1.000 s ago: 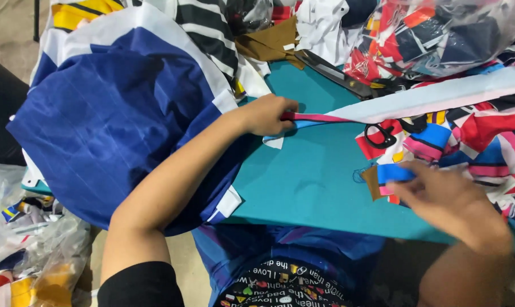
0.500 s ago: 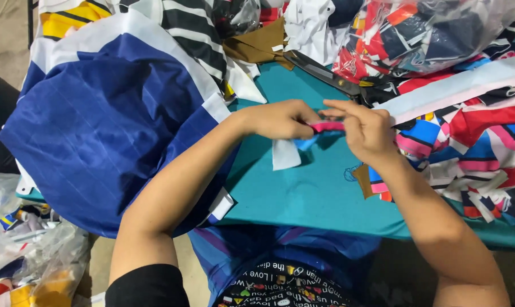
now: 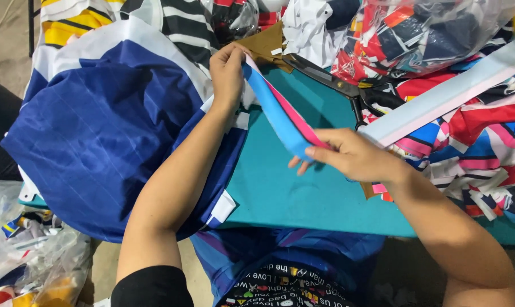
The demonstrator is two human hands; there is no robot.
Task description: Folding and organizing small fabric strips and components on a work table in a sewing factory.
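Note:
A narrow strip of blue and pink fabric (image 3: 280, 111) is stretched between my two hands above a teal table (image 3: 303, 199). My left hand (image 3: 228, 71) pinches its upper end near the big blue and white cloth (image 3: 92, 136). My right hand (image 3: 348, 154) grips the lower end, fingers folded over it. The strip slants from upper left to lower right.
Black scissors (image 3: 325, 77) lie on the table behind the strip. A pale long band (image 3: 439, 99) crosses a heap of patterned red, blue and white fabric (image 3: 473, 142) at right. Clear bags of scraps sit at top right (image 3: 422, 34) and lower left (image 3: 24, 256).
My hands were together at the table's middle half a second ago. They have drawn apart, the left going up and back, and the strip is now pulled taut between them.

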